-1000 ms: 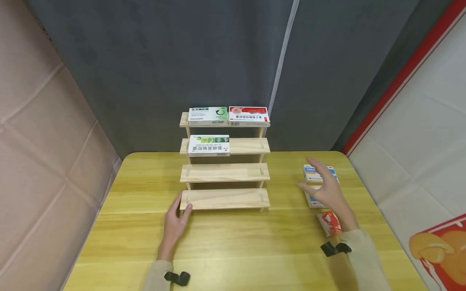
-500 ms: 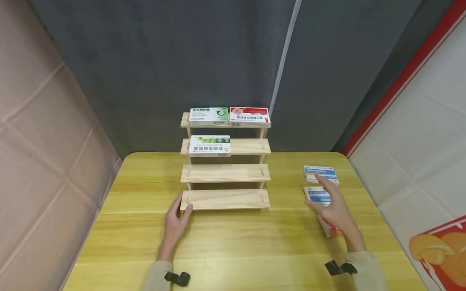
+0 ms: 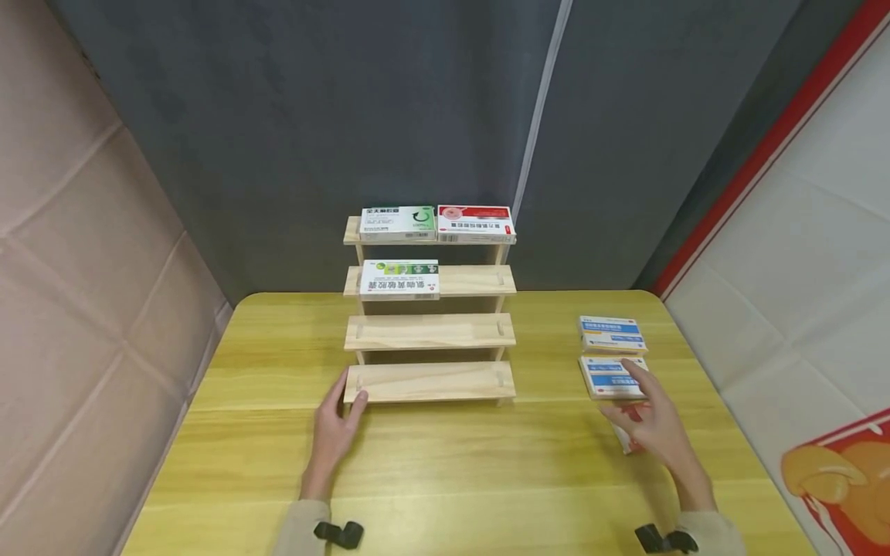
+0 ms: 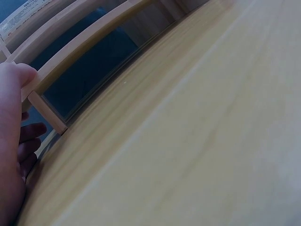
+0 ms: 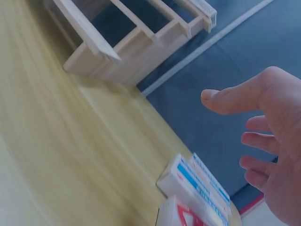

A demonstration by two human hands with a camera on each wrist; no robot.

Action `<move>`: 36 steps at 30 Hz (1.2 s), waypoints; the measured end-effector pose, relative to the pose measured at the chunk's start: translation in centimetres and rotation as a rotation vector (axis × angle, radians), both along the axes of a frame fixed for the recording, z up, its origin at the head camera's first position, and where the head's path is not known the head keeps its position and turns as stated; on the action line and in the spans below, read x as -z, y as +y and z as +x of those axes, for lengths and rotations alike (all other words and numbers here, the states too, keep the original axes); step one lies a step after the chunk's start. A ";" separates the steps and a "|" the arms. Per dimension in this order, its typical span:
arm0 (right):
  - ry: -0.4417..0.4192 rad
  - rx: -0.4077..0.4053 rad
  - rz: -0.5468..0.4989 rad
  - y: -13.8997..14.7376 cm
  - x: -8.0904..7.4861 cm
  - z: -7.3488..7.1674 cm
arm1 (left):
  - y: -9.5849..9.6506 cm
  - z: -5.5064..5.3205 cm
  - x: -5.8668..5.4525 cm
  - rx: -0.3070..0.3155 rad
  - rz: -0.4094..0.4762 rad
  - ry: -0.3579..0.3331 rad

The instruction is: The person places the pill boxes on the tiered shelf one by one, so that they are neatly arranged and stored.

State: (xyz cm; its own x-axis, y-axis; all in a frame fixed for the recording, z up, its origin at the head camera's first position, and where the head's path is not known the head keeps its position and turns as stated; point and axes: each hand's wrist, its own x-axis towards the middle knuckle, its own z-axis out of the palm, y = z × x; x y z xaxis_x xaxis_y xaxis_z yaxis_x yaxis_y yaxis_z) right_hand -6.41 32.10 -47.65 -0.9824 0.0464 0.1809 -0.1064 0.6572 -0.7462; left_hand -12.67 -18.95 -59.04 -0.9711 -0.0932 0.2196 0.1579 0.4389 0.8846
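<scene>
Four stepped tiers are forming the wooden rack (image 3: 429, 332), which is standing on the yellow table (image 3: 452, 479) and bearing three cartons. On its top tier, a green-and-white carton (image 3: 398, 222) is lying just left of a red-and-white carton (image 3: 476, 224); on the tier below, a white carton with a green strip (image 3: 399, 279) is lying towards the left end. The left hand (image 3: 332, 428) is gripping the left end of the lowest tier, its thumb resting on the front corner. The right hand (image 3: 657, 425) is hovering over a red-and-white pack (image 5: 176, 212), its thumb and fingers spreading apart, and is partly hiding it in the head view. Beyond that pack, two blue-and-white cartons are lying on the table, right of the rack and well apart from it, the nearer carton (image 3: 606, 378) just beside the farther carton (image 3: 612, 333). Printed outsides are showing on all five cartons, so their contents are hidden.
</scene>
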 end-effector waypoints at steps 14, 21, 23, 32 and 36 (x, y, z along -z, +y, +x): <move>0.066 0.086 0.043 4.3 3.3 2.6 | 0.0 0.2 0.3 0.000 0.011 -0.027; 0.160 0.015 0.121 5.7 5.0 2.4 | 0.0 0.1 0.2 0.000 0.018 -0.023; 0.166 0.010 0.135 6.0 5.4 2.4 | 0.0 0.1 0.2 -0.002 0.016 -0.024; 0.104 -0.011 0.159 7.2 6.9 2.5 | 0.0 0.1 0.1 0.002 0.013 -0.021; 0.023 -0.006 0.178 7.4 6.9 2.9 | 0.0 0.1 0.2 -0.001 0.014 -0.007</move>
